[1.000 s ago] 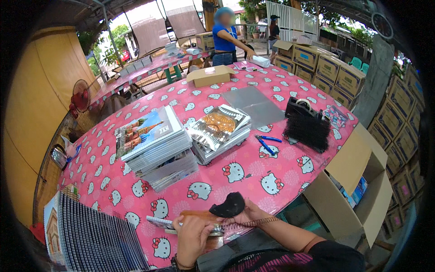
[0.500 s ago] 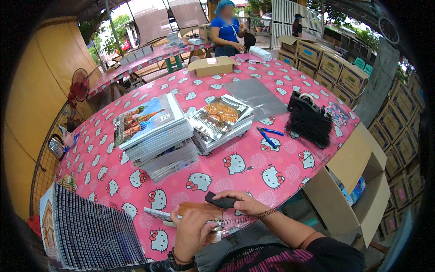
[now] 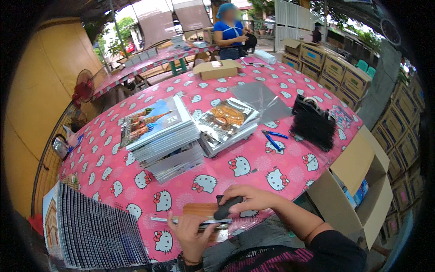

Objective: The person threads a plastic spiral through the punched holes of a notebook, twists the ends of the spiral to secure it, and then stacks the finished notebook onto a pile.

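Note:
Close to the table's near edge, my left hand [image 3: 190, 230] pinches a thin notebook [image 3: 159, 220], held edge-up beside a brown wooden board [image 3: 199, 209]. My right hand [image 3: 251, 199] grips a dark, block-shaped piece [image 3: 228, 208] above the notebook's right end. My fingers partly cover that piece, so its exact kind is unclear. Below it lies a light metal-looking plate [image 3: 220, 235]. Left of my hands stands a long row of coil-bound notebooks [image 3: 97, 226]. Beyond them are a tall notebook stack [image 3: 156, 120] and a lower one [image 3: 226, 120] in clear wrap.
Blue-handled cutters [image 3: 273, 139] lie on the pink patterned tablecloth, near a pile of black coils [image 3: 313, 129] and a tape dispenser [image 3: 308, 105]. An open carton [image 3: 358, 190] stands at the right edge. A person in blue [image 3: 231, 34] is across the table, near a small carton [image 3: 218, 70].
My right hand has brought the dark piece down onto the notebook's right end. The black coil that stuck out toward my right wrist is now mostly out of sight. My left hand stays at the notebook.

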Demonstrator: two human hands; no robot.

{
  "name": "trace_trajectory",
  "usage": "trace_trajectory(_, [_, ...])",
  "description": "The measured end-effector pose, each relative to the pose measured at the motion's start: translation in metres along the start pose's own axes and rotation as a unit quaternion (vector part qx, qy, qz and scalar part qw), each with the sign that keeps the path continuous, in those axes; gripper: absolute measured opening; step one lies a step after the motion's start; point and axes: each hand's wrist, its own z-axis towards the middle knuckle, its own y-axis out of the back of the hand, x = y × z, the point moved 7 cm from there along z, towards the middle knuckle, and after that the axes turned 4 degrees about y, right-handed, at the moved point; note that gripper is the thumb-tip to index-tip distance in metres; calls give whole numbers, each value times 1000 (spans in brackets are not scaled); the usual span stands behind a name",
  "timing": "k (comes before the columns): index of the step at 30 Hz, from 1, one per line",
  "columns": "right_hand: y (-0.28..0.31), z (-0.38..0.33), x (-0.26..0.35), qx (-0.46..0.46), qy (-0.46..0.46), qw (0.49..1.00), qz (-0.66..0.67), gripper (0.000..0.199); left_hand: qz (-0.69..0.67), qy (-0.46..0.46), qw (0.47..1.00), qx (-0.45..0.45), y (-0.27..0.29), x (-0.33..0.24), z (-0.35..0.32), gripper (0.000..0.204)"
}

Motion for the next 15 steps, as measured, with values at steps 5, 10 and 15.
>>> trace_trajectory(5, [2, 4, 4, 53, 37, 996, 61, 57, 32, 10, 999, -23, 2, -3, 4, 31])
trace_trajectory(10, [1, 12, 7, 62, 71, 992, 84, 51, 54, 21, 998, -40, 15, 3, 9, 36])
trace_trajectory(15, [5, 18, 8, 23, 29, 999, 29, 40, 22, 26, 999, -15, 14, 8, 8, 44])
